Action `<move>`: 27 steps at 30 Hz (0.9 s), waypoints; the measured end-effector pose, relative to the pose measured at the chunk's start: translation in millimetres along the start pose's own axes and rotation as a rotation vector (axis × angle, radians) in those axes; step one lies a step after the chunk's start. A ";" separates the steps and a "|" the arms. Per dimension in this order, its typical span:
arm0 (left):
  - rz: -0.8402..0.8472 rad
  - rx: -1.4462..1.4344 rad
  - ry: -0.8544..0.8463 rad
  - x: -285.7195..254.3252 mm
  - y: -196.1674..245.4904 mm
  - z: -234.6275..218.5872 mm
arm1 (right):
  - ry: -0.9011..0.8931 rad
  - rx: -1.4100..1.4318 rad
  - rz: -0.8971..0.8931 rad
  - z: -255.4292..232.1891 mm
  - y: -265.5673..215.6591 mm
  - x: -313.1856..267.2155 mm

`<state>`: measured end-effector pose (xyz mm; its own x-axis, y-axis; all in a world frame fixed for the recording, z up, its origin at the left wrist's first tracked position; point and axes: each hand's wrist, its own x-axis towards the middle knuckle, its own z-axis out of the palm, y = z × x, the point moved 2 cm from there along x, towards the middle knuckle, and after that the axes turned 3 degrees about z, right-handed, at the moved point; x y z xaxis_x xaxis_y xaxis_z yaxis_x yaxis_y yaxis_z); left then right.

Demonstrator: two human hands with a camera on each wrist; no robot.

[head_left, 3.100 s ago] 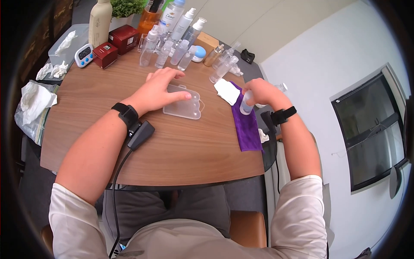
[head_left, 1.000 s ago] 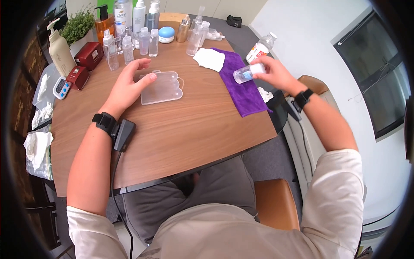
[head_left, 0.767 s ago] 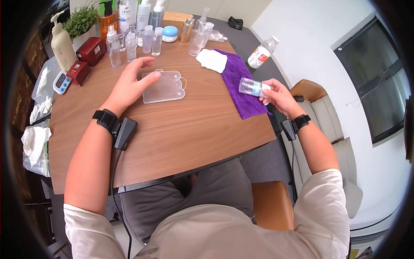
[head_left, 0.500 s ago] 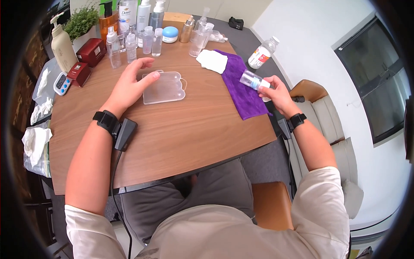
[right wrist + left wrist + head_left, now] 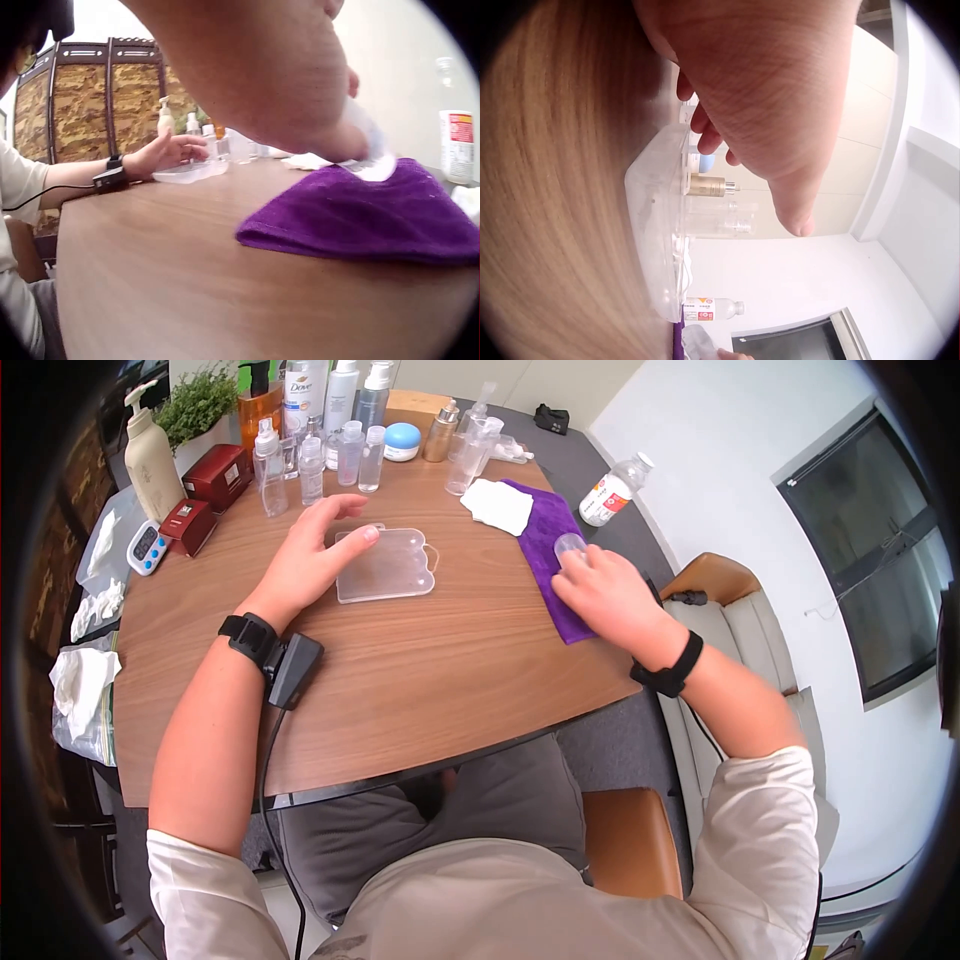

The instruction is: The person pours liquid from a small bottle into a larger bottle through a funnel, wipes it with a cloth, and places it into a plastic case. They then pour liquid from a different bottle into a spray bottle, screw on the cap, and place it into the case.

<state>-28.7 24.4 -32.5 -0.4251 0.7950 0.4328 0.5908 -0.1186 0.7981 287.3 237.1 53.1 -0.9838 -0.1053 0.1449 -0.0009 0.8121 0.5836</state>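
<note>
Purple fabric cloth (image 5: 352, 217) near the right edge of the brown wood-grain table (image 5: 430, 670) apparently receives the clear cylindrical plastic bottle (image 5: 570, 544) my right hand (image 5: 612, 598) grasps, left hand (image 5: 308, 555) relaxed; next I'd level its base.

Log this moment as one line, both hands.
Right hand: grips clear bottle over purple cloth | left hand: near clear plastic case, holding nothing | bottle touching cloth: unclear

"Dove" reads clearly on the tall white bottle (image 5: 302, 402) at the back of the counter (image 5: 430, 670). Digits on the display of the white-and-blue timer (image 5: 147, 547) are too small to make out. The white-capped clear bottle (image 5: 611, 497) carries a label with red on it, its print too fine to read.
</note>
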 end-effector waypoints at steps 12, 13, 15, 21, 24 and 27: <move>0.002 0.000 0.000 -1.6 -3.4 1.8 | -0.671 0.801 0.209 54.0 99.1 86.7; -0.007 -0.002 0.006 -1.2 -3.7 1.0 | -0.715 1.012 0.448 73.0 111.5 75.3; -0.027 0.014 -0.010 -1.4 4.1 -1.0 | -0.712 1.269 0.908 59.8 114.2 59.5; -0.055 0.043 -0.011 -2.7 2.9 -1.4 | -0.172 1.793 1.150 93.0 124.9 -14.5; -0.063 0.054 -0.007 -2.3 3.9 -2.0 | -0.036 1.512 0.894 66.2 116.7 -18.2; -0.063 0.042 -0.005 -2.9 5.2 -0.5 | -0.131 0.777 0.197 17.6 104.2 4.3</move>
<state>-24.8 21.2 -29.4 -0.4590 0.8028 0.3806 0.5915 -0.0434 0.8051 279.8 331.3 100.5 -0.9918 0.1104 0.0646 0.0979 0.9803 -0.1714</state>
